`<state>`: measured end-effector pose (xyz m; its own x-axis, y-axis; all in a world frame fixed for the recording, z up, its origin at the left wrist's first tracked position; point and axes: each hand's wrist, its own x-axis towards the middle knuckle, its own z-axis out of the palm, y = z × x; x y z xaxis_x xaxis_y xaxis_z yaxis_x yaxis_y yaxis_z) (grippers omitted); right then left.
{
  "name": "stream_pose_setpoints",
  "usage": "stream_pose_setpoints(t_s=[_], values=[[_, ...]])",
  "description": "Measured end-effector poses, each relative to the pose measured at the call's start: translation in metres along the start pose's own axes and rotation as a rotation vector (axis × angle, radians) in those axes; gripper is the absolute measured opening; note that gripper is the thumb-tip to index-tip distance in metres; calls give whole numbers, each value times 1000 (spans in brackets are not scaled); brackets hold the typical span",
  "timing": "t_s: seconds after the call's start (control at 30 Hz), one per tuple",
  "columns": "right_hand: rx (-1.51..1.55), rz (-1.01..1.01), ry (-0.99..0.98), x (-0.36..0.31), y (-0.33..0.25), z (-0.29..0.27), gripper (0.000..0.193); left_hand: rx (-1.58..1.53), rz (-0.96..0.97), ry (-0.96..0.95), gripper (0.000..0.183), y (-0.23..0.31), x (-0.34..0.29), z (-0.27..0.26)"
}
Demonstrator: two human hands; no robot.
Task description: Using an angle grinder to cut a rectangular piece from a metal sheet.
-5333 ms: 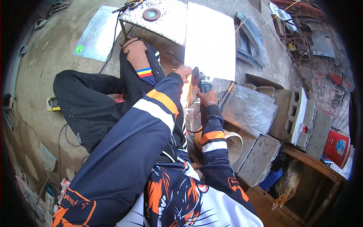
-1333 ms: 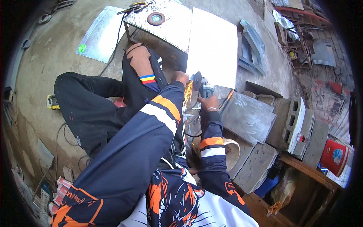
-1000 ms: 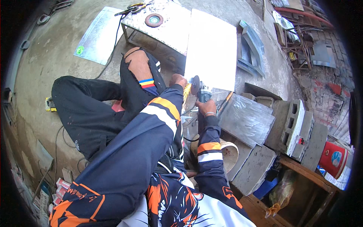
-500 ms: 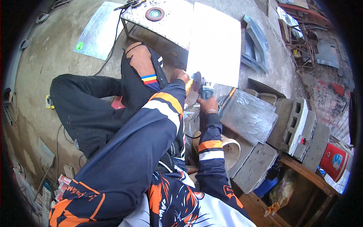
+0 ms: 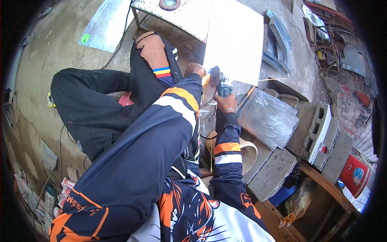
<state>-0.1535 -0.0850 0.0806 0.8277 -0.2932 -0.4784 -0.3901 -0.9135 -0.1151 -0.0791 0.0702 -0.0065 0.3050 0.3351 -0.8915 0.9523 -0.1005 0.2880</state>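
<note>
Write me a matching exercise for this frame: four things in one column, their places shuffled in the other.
Things
1. angle grinder
2. loose round disc
3. green sticker
4. red container

Places
A. on the table at the top
B. near the right edge of the view
C. in the right hand
D. on the metal sheet at upper left

Pairs: 1-C; 2-A; 3-D; 4-B

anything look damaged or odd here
Yes: the black trousers are torn wide open at the knee, with ragged edges and bare skin showing. The left hand, ungloved, also looks very close to the sparking disc.
</note>
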Motion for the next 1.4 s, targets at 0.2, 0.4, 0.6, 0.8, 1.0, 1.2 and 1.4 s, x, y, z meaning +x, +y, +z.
stream_pose_setpoints(t_s=[0.2,0.4,0.6,0.8,1.0,1.2,1.4], values=[[0,-38,-19,-2,-16,-1,62,463,94,-17,27,-8,72,22],[-18,20,-2,11,17,1,64,284,95,-54,27,2,2,14],[20,-54,60,-6,-29,-12,60,293,73,-28,25,-3,43,-2],[11,-54,5,-1,-23,-10,58,423,62,-63,26,-4,58,10],[-16,38,56,4,18,-9,60,197,67,-44,25,-7,32,52],[-2,-18,-11,8,-9,-9,61,833,389,47,21,-29,143,84],[-6,-5,-2,8,-6,-13,65,625,263,4,22,-27,118,79]])
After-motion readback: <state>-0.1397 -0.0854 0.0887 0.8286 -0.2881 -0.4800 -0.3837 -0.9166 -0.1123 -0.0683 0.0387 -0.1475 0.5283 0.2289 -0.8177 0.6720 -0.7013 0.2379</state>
